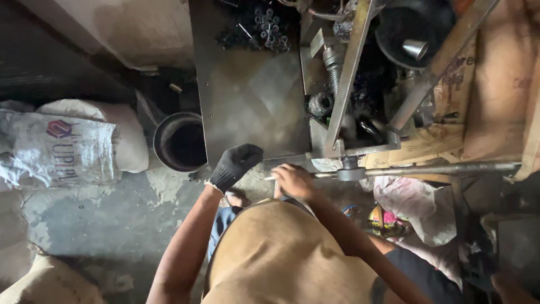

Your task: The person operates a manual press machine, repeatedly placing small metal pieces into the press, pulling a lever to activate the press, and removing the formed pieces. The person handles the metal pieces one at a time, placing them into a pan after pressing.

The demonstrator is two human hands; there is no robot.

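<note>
Gripping a long metal lever bar (427,169) at its near-left end, the bare right hand (293,181) is clenched around it, while the left hand (235,164), in a dark glove, rests loosely curled on the near edge of the steel tabletop (247,107), grasping nothing.

The bar runs rightward from a joint under the machine frame (349,73), whose slanted struts crowd the space just beyond the right hand. Small dark metal parts (264,28) lie heaped at the tabletop's far edge. A round dark bucket (180,141) stands on the floor left of the tabletop, beside a printed white sack (56,146). Crumpled cloth (416,202) lies under the bar on the right; the machine's inner workings are too dark to make out. The concrete floor (95,219) is stained and worn.
</note>
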